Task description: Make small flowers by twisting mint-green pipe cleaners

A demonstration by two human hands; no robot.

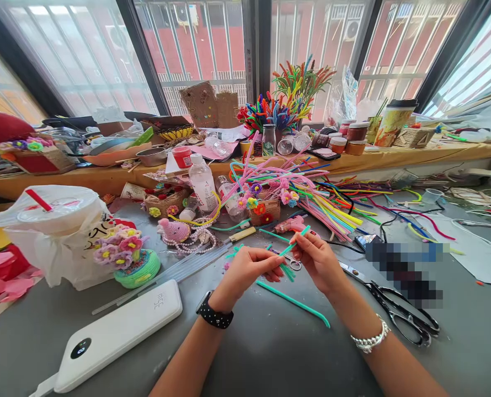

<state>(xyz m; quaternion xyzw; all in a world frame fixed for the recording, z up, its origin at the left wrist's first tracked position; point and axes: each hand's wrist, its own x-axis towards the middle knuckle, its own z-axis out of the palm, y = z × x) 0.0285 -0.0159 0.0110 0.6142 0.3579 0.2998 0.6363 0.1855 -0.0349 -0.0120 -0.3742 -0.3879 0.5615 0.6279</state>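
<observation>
Above the grey table, my left hand (259,268) and my right hand (315,258) are close together, both pinching teal pipe cleaners (289,249). One piece slants up between the fingertips of the two hands. Short teal ends stick out below the left fingers; how they join is hidden. A longer teal pipe cleaner (295,299) lies on the table just under the hands, bent at its near end. Small scissors (295,264) show partly behind the right fingers, and a pink glue gun (291,224) lies beyond them.
Large black-handled scissors (403,314) lie right of my right forearm. On the left are a white power bank (121,336), a crocheted flower pot (135,267) and a bagged drink cup (59,220). Behind sits a pile of coloured pipe cleaners (324,201) and a plastic bottle (203,184).
</observation>
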